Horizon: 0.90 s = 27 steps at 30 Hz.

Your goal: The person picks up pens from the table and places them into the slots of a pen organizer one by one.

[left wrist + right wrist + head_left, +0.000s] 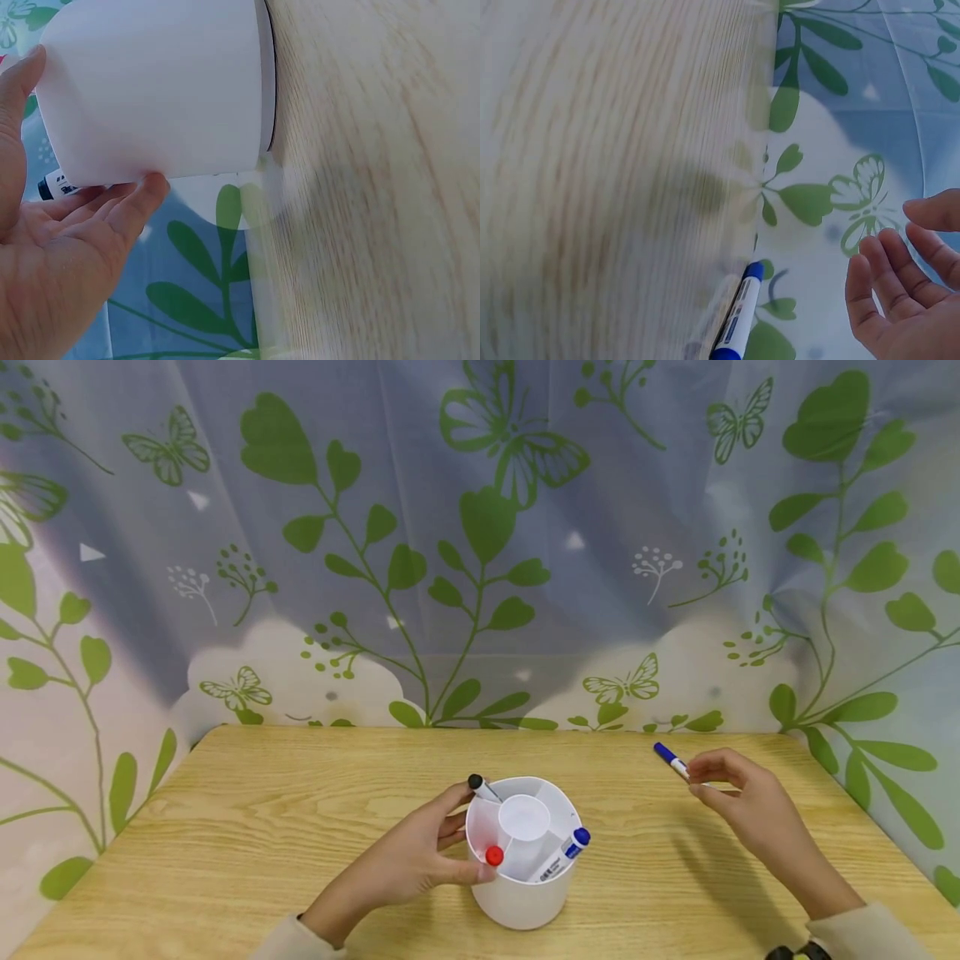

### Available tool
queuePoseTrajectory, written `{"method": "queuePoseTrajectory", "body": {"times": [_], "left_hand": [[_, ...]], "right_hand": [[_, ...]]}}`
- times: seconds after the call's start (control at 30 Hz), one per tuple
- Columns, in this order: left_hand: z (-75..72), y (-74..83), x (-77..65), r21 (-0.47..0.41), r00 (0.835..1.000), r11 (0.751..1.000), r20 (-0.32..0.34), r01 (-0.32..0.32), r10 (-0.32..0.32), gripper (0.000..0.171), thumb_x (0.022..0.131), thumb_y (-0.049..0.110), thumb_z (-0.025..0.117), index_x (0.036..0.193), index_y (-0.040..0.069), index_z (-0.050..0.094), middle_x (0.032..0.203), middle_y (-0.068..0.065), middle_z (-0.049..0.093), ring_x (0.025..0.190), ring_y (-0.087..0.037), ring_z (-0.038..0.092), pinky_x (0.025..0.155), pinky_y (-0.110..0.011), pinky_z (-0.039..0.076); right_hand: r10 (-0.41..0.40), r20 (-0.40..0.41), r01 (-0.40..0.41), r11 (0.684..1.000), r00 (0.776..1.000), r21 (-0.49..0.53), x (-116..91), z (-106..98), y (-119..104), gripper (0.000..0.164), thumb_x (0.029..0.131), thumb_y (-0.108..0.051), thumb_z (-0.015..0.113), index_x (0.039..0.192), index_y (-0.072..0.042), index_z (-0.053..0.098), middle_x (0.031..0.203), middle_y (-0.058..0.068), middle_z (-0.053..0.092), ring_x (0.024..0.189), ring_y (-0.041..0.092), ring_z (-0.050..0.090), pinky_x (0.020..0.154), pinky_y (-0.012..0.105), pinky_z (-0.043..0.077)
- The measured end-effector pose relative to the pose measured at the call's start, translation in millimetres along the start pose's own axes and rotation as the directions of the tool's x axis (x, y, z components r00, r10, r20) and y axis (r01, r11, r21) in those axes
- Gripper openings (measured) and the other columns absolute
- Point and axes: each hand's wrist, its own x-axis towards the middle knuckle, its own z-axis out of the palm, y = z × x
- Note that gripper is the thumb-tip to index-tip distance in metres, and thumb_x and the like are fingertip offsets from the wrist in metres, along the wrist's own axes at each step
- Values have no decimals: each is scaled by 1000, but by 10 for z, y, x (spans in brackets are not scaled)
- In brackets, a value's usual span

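A white round pen holder point(517, 906) with compartments about a raised round centre stands on the table. My left hand point(405, 864) grips its side, thumb at the near rim and fingers round the far left. Inside it lean a black-capped marker point(484, 789), a red-ended marker point(493, 856) whose body is hidden, and a blue-capped marker point(558, 857). A second blue marker point(739, 315) lies on the table at the right. In the right wrist view my right hand point(907, 289) hovers apart from it, fingers loosely bent, nothing in them.
The wood-grain table point(300, 793) runs back to a hanging curtain point(420, 527) printed with green leaves and butterflies. More of this cloth flanks both sides. A dark wristband point(798, 952) shows at my right sleeve point(866, 935).
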Motion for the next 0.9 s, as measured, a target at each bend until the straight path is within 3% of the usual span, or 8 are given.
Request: {"method": "queuePoseTrajectory", "body": {"times": [0.23,0.47,0.63,0.73,0.9], "left_hand": [[31,-5,15,-29,1000,1000,0,-5,5,100,86,15,88,163,-1,25,167,-18,33,155,-39,37,125,-45,34],[79,-31,26,-3,1000,1000,-17,-25,25,101,84,15,90,163,4,28,166,-14,38,157,-37,32,128,-51,27],[118,-39,45,-7,999,999,-26,-34,34,100,83,14,91,161,5,30,163,-12,42,159,-32,30,129,-49,23],[133,-32,44,-8,999,999,-28,-39,39,98,83,14,90,161,4,31,162,-13,43,159,-33,30,129,-50,23],[132,-45,48,-3,999,999,-30,-36,36,99,83,16,90,161,6,31,160,-11,45,158,-32,32,129,-51,24]], "right_hand": [[31,11,-30,997,999,-69,55,-45,127,28,96,-8,75,122,1,67,116,20,74,91,-16,55,72,21,51],[107,53,-102,991,993,-85,122,-43,244,33,97,-8,73,126,6,63,120,25,71,100,13,65,67,23,50],[113,59,-107,989,992,-100,162,-40,308,36,97,-7,72,127,9,62,120,28,70,100,23,67,68,23,49],[119,60,-112,987,991,-112,188,-44,345,37,97,-8,72,128,11,61,121,30,69,106,38,67,70,24,50],[137,74,-129,986,988,-105,217,-45,410,38,98,-8,70,129,12,60,121,31,68,110,44,65,72,26,51]]}}
